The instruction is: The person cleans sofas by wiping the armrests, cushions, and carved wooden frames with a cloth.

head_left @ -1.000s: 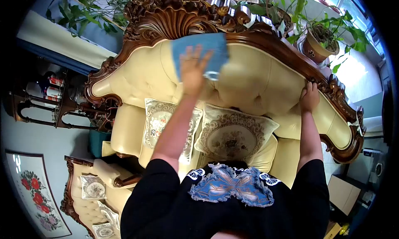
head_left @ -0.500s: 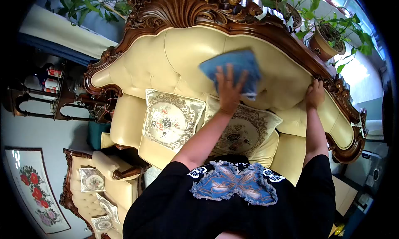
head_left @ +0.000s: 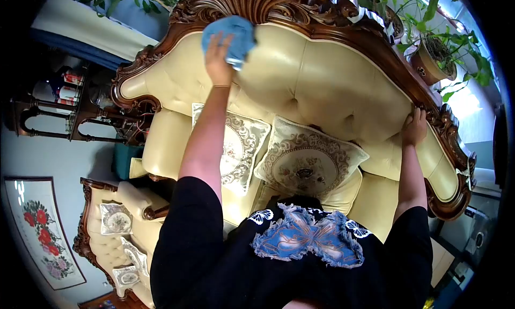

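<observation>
My left hand (head_left: 219,64) is pressed on a blue cloth (head_left: 238,36), fingers extended over it. The cloth lies against the upper left of the cream leather sofa backrest (head_left: 332,67), its top edge touching the carved wooden trim. At the right, my right hand (head_left: 414,127) has its fingers curled at the dark wooden frame (head_left: 378,70) of the sofa; the fingertips are partly hard to see. Below the backrest, two patterned cushions lean on the seat: the right cushion (head_left: 308,158) shows fully, while my left forearm partly covers the left cushion (head_left: 244,140).
Potted plants (head_left: 432,62) stand behind the sofa's right side. A dark wooden shelf (head_left: 72,102) holding bottles is at the left. Lower left, a second tufted sofa (head_left: 112,252) carries several cushions, near a framed flower picture (head_left: 45,234) on the wall.
My left hand has moved the blue cloth left and upward across the backrest, up to the carved trim. My right hand stays at the frame. The view has shifted slightly.
</observation>
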